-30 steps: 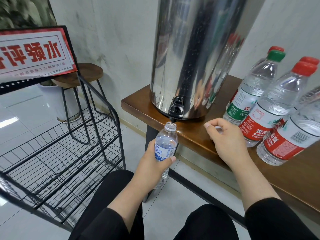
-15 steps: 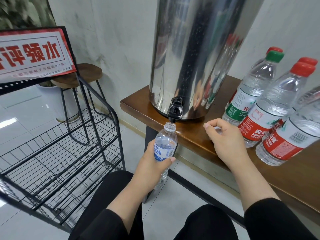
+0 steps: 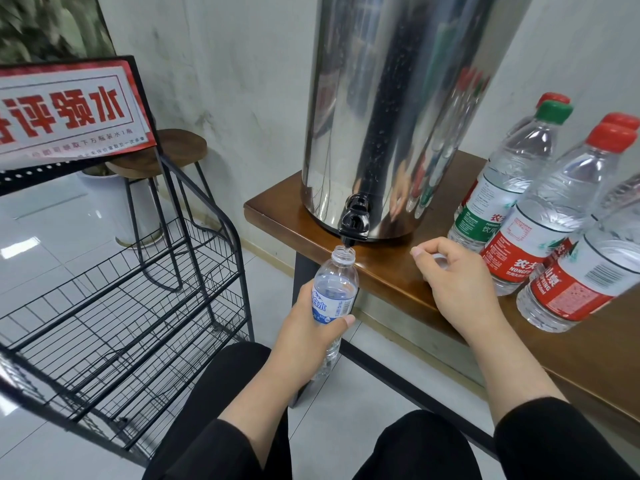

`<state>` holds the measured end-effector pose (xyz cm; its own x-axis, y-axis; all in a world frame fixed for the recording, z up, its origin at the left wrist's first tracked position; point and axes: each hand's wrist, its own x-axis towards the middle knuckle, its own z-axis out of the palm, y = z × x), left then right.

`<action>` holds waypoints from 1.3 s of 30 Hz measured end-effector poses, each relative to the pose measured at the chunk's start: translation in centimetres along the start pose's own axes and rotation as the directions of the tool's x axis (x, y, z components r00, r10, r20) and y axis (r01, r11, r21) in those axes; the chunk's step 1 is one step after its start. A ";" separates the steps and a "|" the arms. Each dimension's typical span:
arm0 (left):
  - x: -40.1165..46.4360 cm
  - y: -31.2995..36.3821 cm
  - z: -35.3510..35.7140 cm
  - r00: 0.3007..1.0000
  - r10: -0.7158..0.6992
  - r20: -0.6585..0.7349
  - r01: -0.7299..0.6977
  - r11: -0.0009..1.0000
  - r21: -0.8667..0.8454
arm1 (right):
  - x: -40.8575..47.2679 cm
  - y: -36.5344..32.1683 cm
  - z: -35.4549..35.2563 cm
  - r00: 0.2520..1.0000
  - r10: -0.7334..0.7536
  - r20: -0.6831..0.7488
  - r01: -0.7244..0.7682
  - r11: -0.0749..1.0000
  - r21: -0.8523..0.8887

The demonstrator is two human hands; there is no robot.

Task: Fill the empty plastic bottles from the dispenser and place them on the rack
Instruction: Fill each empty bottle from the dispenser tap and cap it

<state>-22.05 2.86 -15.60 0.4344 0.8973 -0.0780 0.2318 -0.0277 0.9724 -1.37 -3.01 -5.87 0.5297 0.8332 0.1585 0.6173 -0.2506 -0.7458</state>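
Note:
A tall steel dispenser (image 3: 391,109) stands on the wooden table (image 3: 388,268), its black tap (image 3: 354,223) over the table's front edge. My left hand (image 3: 308,337) grips a small clear bottle with a blue label (image 3: 334,292), upright and uncapped, its mouth right under the tap. My right hand (image 3: 453,278) rests on the table near the tap, fingers curled round a small white cap (image 3: 439,260). A black wire rack (image 3: 114,299) with bare shelves stands to the left.
Several larger capped bottles with red or green labels (image 3: 540,216) stand on the table at the right. A red-and-white sign (image 3: 65,109) tops the rack. A wooden stool (image 3: 162,154) and a white pot stand behind it. My knees are below.

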 end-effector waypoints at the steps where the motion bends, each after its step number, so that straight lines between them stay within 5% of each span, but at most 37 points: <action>1: 0.0 0.0 0.0 1.000 0.001 -0.001 -0.001 1.000 -0.001 | 0.0 0.0 0.0 1.000 0.000 0.000 0.000 1.000 0.000; 39: 0.0 0.0 0.0 1.000 0.004 0.012 -0.003 1.000 -0.022 | 0.0 0.0 0.0 1.000 0.002 -0.015 -0.002 1.000 0.009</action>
<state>-22.01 2.89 -15.59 0.4459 0.8918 -0.0771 0.2109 -0.0210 0.9773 -1.41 -3.03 -5.90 0.5399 0.8251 0.1667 0.6109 -0.2479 -0.7519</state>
